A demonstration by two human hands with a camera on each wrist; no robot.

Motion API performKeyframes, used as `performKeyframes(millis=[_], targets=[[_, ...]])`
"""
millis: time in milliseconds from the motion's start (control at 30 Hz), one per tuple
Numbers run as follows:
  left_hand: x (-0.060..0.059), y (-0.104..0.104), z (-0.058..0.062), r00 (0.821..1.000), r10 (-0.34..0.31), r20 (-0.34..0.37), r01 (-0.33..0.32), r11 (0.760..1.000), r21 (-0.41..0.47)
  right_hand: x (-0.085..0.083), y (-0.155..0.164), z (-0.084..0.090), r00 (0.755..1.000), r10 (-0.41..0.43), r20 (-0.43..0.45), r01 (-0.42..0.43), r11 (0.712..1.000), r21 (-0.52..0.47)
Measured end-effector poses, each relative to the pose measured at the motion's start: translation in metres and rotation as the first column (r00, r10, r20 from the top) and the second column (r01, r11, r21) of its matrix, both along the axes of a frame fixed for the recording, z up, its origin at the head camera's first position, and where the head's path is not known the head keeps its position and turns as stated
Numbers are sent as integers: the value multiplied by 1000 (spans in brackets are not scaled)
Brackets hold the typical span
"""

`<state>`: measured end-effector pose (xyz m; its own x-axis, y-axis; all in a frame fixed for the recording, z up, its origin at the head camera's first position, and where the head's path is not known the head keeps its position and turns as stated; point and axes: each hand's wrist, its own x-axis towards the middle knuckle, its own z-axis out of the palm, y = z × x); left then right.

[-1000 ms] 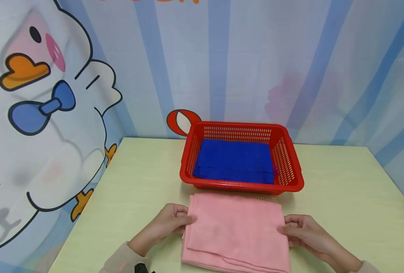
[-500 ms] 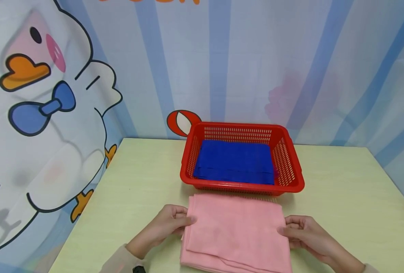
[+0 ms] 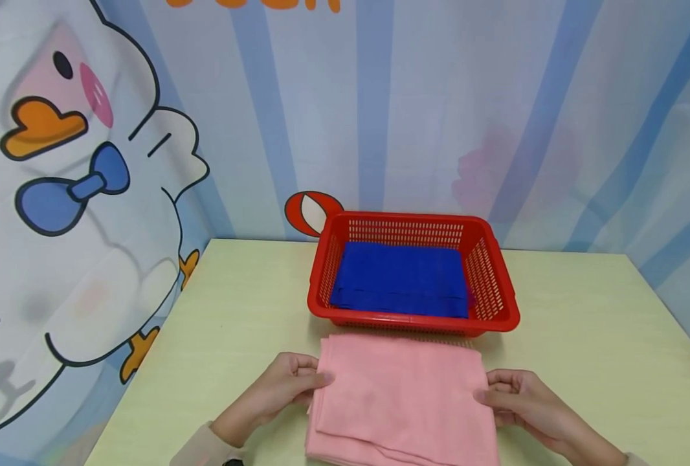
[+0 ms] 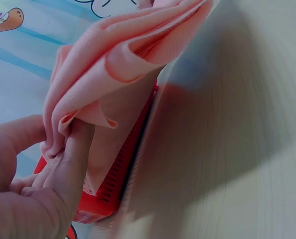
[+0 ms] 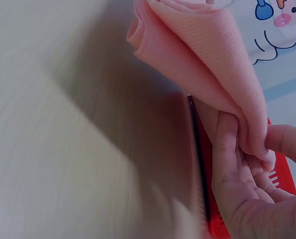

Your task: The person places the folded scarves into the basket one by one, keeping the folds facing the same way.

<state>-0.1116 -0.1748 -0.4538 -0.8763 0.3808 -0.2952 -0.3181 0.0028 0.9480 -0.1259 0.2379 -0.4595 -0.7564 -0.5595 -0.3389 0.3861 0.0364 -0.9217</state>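
A folded pink cloth [image 3: 406,398] spans the space between both hands in the head view, in front of the red basket. My left hand [image 3: 289,382] pinches its left edge, thumb on top and fingers underneath. At the opposite edge, my right hand [image 3: 520,398] pinches it the same way. Both wrist views show the stacked layers of the pink cloth [image 4: 95,74] raised over the table, with a shadow below. A loose corner curls out near the left fingers. In the right wrist view the pink cloth [image 5: 213,64] droops between thumb and fingers.
A red plastic basket [image 3: 499,322] with slotted walls stands at the back of the pale table [image 3: 234,304]. Inside it lies a folded blue cloth [image 3: 403,278]. A printed cartoon backdrop [image 3: 426,116] rises behind the table.
Little differs: the scene sits slightly lower in the head view. Both hands keep their pinch on the pink cloth, whose left edge has shifted a touch to the left.
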Motion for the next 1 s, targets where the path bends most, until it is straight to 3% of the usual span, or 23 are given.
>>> performKeyframes(millis=[633, 1000], targets=[[3, 0, 9, 1000, -19, -15, 19, 999, 45, 4, 1, 8, 999, -41, -4, 41, 997, 69], [5, 0, 16, 1000, -13, -15, 14, 1000, 27, 3, 0, 15, 999, -37, 2, 37, 996, 80]])
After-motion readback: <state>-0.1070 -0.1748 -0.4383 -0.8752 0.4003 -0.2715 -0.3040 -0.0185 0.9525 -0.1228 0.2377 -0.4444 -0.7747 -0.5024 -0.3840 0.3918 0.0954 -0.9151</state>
